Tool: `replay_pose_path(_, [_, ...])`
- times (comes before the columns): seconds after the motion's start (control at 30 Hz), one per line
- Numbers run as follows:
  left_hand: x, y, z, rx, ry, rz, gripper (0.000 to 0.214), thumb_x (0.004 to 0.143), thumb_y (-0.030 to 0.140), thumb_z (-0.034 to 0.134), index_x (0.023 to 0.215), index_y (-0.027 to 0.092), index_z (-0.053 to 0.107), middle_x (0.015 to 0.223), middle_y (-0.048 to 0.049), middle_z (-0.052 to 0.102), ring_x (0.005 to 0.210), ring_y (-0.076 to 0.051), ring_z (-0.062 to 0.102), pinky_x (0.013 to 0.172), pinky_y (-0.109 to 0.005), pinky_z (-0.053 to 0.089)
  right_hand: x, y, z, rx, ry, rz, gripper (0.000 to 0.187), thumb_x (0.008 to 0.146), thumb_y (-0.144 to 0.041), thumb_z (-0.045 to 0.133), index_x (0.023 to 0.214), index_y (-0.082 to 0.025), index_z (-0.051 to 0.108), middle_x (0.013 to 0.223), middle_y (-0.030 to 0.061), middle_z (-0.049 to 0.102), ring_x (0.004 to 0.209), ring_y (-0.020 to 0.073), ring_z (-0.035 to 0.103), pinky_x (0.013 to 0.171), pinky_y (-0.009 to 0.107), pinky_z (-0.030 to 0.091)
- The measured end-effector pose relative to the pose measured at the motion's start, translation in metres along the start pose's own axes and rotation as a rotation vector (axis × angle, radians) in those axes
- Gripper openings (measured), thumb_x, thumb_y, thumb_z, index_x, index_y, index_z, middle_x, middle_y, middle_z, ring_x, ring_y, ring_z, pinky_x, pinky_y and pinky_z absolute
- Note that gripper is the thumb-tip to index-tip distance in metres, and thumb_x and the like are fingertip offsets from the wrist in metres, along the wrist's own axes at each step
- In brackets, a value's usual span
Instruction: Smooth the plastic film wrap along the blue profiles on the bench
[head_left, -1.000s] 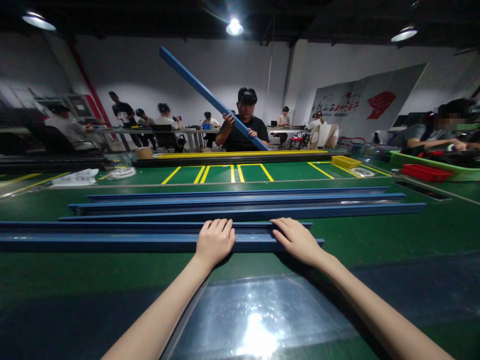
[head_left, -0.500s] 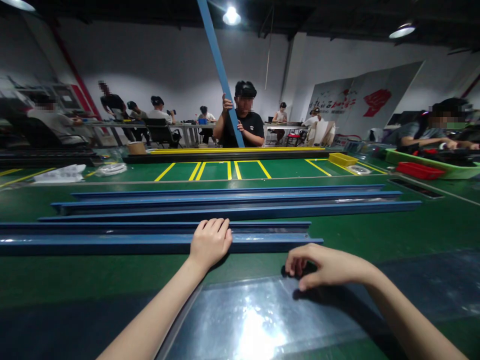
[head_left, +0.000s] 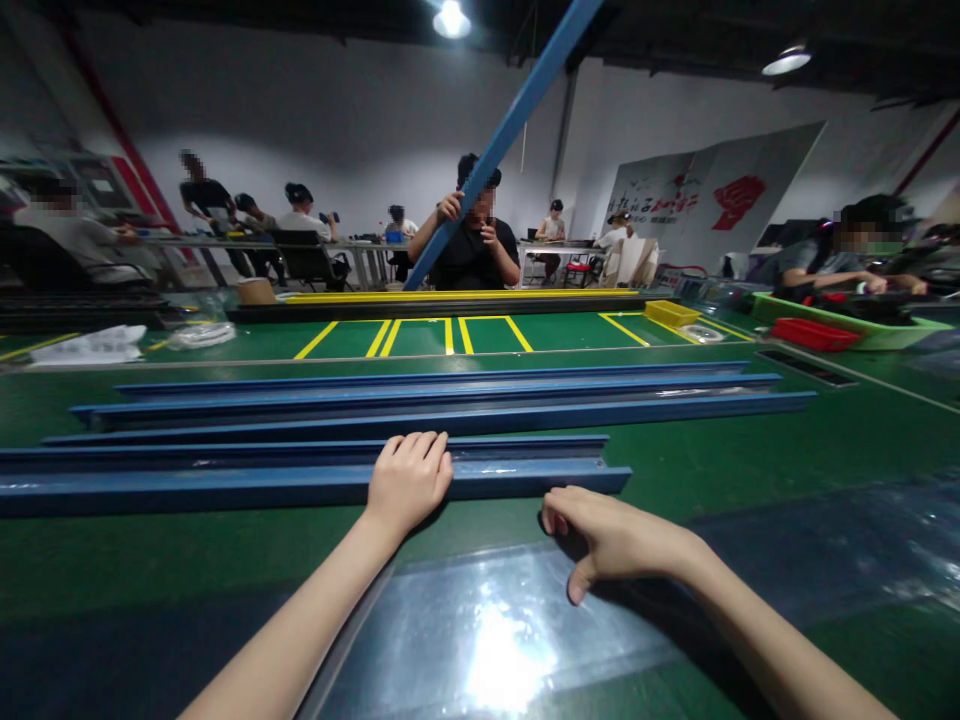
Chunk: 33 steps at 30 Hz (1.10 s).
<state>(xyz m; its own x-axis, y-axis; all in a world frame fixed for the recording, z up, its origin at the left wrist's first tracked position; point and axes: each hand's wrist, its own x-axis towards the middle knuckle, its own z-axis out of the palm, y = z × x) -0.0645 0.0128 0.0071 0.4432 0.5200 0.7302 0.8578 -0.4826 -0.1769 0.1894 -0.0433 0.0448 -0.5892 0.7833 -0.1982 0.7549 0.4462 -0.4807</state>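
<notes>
The left hand [head_left: 410, 482] curls round the nearest blue rail [head_left: 262, 491], left to centre of the frame; an even, firm hold should steady it. Right of centre, the right hand [head_left: 611, 530] hangs half-open, seemingly empty, by the clear sheet [head_left: 427, 610].

Workshop: green workbench [head_left: 720, 450], blue channel bars [head_left: 525, 485], people [head_left: 302, 222] at long tables [head_left: 367, 243], hanging lamps [head_left: 451, 20].

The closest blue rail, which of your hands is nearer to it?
Left. The left hand rests on the closest blue rail; the right hand is just on its near side, close to its right end.
</notes>
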Motion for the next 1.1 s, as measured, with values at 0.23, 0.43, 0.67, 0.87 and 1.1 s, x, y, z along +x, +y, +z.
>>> replay_pose_path(0.23, [-0.0002, -0.0006, 0.0003, -0.005, 0.01, 0.007, 0.028, 0.083, 0.021, 0.038, 0.093, 0.015, 0.064, 0.09, -0.0075, 0.067, 0.081, -0.02, 0.061, 0.069, -0.035, 0.042, 0.0028, -0.0007, 0.0008, -0.025, -0.001, -0.011, 0.04, 0.054, -0.037, 0.073, 0.077, -0.018, 0.048, 0.078, 0.0001, 0.048, 0.072, 0.0141, 0.043, 0.059, 0.023, 0.033])
replay_pose_path(0.43, [0.0003, -0.0006, -0.001, 0.017, 0.004, 0.026, 0.028, 0.083, 0.021, 0.039, 0.093, 0.014, 0.064, 0.09, -0.0075, 0.067, 0.081, -0.02, 0.06, 0.069, -0.035, 0.041, 0.0038, -0.0019, 0.0018, -0.022, 0.012, -0.015, 0.034, 0.059, -0.038, 0.071, 0.074, -0.017, 0.049, 0.076, 0.0, 0.047, 0.069, 0.0132, 0.043, 0.058, 0.022, 0.032])
replay_pose_path(0.67, [0.0006, -0.0011, -0.002, 0.036, 0.005, 0.04, 0.028, 0.083, 0.021, 0.038, 0.092, 0.013, 0.064, 0.089, -0.0075, 0.067, 0.08, -0.02, 0.06, 0.069, -0.034, 0.041, 0.0076, -0.0017, 0.0027, -0.031, 0.037, -0.021, 0.03, 0.062, -0.037, 0.07, 0.072, -0.016, 0.05, 0.07, -0.0012, 0.048, 0.063, 0.0109, 0.041, 0.053, 0.021, 0.028])
replay_pose_path(0.87, [0.0005, -0.0014, -0.0015, 0.046, 0.007, 0.046, 0.03, 0.084, 0.022, 0.037, 0.093, 0.012, 0.064, 0.089, -0.0079, 0.068, 0.08, -0.02, 0.06, 0.069, -0.034, 0.041, 0.0084, 0.0007, 0.0049, -0.012, 0.048, -0.02, 0.03, 0.06, -0.037, 0.072, 0.069, -0.016, 0.053, 0.065, -0.0028, 0.048, 0.061, 0.0098, 0.041, 0.051, 0.02, 0.027])
replay_pose_path(1.1, [0.0007, -0.0013, -0.0024, 0.051, -0.001, 0.045, 0.031, 0.084, 0.022, 0.036, 0.093, 0.012, 0.064, 0.089, -0.008, 0.068, 0.08, -0.019, 0.06, 0.069, -0.033, 0.04, 0.009, 0.001, 0.0047, 0.003, 0.019, 0.001, 0.026, 0.061, -0.035, 0.071, 0.065, -0.015, 0.054, 0.062, -0.0031, 0.049, 0.059, 0.0092, 0.042, 0.051, 0.02, 0.027])
